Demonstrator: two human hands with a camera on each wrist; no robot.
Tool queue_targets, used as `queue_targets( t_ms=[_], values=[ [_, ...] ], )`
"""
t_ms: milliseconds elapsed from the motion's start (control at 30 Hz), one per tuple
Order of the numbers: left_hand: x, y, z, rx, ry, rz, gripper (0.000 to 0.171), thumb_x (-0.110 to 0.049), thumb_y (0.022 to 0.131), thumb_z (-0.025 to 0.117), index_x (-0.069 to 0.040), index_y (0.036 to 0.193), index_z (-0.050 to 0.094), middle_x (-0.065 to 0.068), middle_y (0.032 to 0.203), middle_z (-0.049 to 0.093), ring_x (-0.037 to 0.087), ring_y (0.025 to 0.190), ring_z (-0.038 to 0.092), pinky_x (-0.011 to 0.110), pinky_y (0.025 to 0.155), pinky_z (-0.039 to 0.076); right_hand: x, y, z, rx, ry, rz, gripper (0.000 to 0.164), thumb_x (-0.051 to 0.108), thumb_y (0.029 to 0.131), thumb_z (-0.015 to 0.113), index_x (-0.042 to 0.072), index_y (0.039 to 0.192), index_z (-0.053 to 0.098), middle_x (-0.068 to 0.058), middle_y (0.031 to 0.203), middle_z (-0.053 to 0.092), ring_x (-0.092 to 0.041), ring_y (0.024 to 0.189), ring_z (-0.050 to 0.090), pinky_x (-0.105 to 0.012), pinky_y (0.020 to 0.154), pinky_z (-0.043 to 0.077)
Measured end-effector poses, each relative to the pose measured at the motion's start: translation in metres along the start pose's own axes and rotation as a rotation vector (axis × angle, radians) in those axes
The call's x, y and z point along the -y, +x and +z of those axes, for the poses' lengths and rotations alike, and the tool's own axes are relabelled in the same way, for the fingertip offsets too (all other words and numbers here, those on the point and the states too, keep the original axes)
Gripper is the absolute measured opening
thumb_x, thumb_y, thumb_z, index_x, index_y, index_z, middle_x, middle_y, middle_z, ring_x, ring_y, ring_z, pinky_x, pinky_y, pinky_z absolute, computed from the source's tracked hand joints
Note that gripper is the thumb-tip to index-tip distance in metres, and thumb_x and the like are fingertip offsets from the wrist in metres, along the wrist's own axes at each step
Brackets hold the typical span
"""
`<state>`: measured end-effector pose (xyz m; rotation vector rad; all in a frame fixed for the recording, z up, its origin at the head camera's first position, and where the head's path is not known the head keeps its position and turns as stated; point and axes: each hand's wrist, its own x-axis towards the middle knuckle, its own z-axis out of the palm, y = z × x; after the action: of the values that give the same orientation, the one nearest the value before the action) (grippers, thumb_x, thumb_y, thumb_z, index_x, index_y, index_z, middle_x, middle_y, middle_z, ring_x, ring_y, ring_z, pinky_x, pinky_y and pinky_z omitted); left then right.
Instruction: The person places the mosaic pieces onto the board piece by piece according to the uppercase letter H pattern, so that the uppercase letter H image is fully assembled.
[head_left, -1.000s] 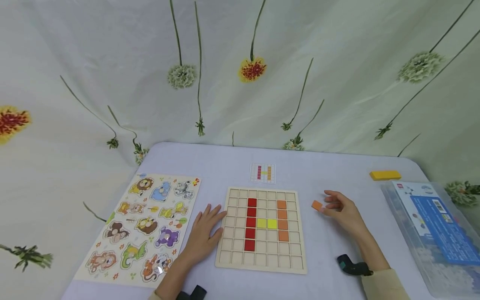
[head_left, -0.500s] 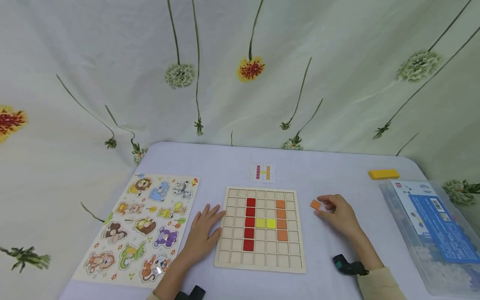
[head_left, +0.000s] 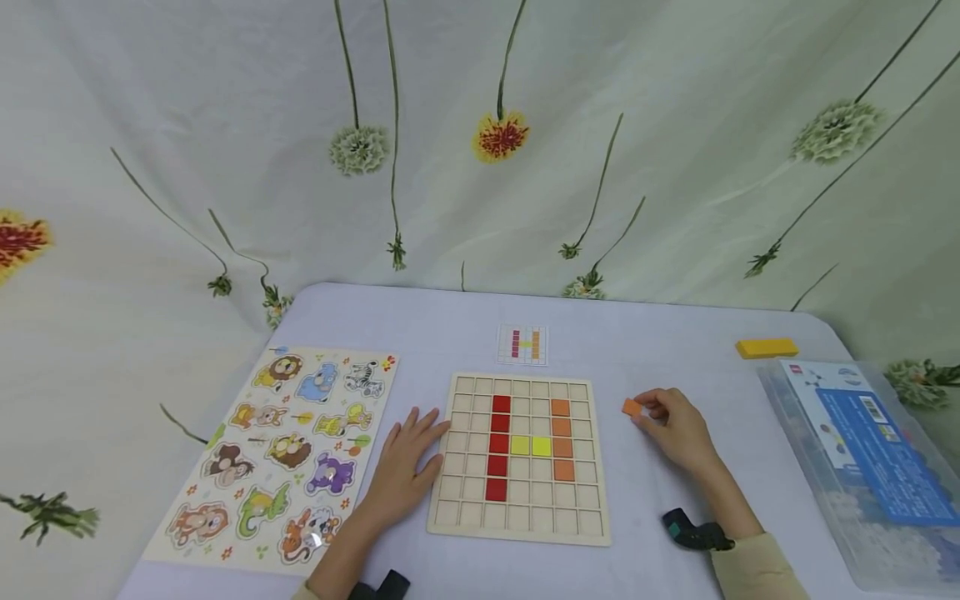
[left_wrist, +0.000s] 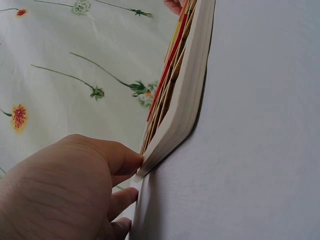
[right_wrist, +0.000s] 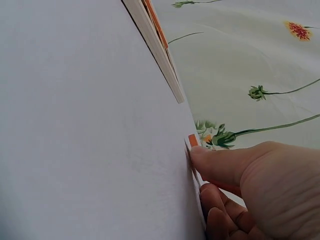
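Note:
In the head view, a wooden grid board (head_left: 475, 467) lies mid-table. It bears a column of red tiles (head_left: 498, 444), two yellow tiles (head_left: 541, 447) and a column of orange tiles (head_left: 562, 427). My left hand (head_left: 405, 477) rests beside the board with fingers spread, its thumb and fingertips at the left edge. To the board's right, my right hand (head_left: 678, 429) pinches a loose orange tile (head_left: 631, 407) between thumb and fingers. The right wrist view shows the thumb against this orange tile (right_wrist: 192, 139), low at the tabletop; part of it is hidden.
Behind the board lies a small pattern card (head_left: 522, 345). An animal puzzle board (head_left: 300, 500) is at the left. At the right are a clear plastic box (head_left: 832, 500) with a blue label and a yellow block (head_left: 767, 348). A flowered cloth (head_left: 450, 208) hangs behind.
My right hand has shifted slightly left, and its thumb and fingers have come together on the loose orange tile. That tile has turned a little. The left hand stays at the board's edge.

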<state>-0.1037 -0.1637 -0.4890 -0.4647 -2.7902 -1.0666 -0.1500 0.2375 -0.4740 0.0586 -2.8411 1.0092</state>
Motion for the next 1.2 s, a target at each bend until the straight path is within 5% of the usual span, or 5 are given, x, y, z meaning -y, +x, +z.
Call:
queue_targets(
  t_ms=[167, 500, 833, 1200],
  values=[
    [0.000, 0.000, 0.000, 0.002, -0.005, -0.004, 0.047, -0.009, 0.091, 0.060, -0.009, 0.137, 0.055, 0.014, 0.152, 0.043, 0.041, 0.148, 0.022, 0.060, 0.118, 0.011, 0.005, -0.002, -0.007, 0.022, 0.068, 0.043, 0.026, 0.008, 0.091, 0.066, -0.002, 0.114, 0.061, -0.019, 0.105, 0.063, -0.029, 0.093, 0.060, -0.036, 0.078, 0.049],
    [-0.001, 0.001, -0.001, -0.001, 0.000, -0.007, 0.047, -0.010, 0.090, 0.060, -0.009, 0.137, 0.056, 0.015, 0.152, 0.043, 0.041, 0.147, 0.023, 0.061, 0.118, 0.011, 0.017, -0.006, -0.028, 0.043, 0.160, 0.100, 0.028, 0.005, 0.091, 0.066, -0.004, 0.117, 0.060, -0.019, 0.105, 0.063, -0.025, 0.091, 0.061, -0.015, 0.068, 0.049],
    [-0.004, 0.001, -0.003, -0.001, 0.003, 0.001, 0.046, -0.009, 0.091, 0.059, -0.009, 0.137, 0.056, 0.015, 0.152, 0.044, 0.043, 0.147, 0.023, 0.061, 0.118, 0.011, 0.036, -0.019, -0.039, 0.101, 0.241, 0.096, 0.029, 0.001, 0.087, 0.068, -0.001, 0.116, 0.062, -0.014, 0.102, 0.063, -0.011, 0.080, 0.059, -0.017, 0.067, 0.052],
    [-0.003, 0.000, -0.002, -0.024, -0.005, 0.022, 0.046, -0.009, 0.090, 0.059, -0.008, 0.137, 0.056, 0.016, 0.151, 0.044, 0.044, 0.146, 0.024, 0.062, 0.117, 0.012, 0.067, -0.040, -0.037, 0.240, 0.240, 0.068, 0.027, 0.006, 0.084, 0.074, 0.005, 0.110, 0.068, -0.006, 0.096, 0.069, -0.013, 0.079, 0.063, -0.020, 0.067, 0.055]
  ],
)
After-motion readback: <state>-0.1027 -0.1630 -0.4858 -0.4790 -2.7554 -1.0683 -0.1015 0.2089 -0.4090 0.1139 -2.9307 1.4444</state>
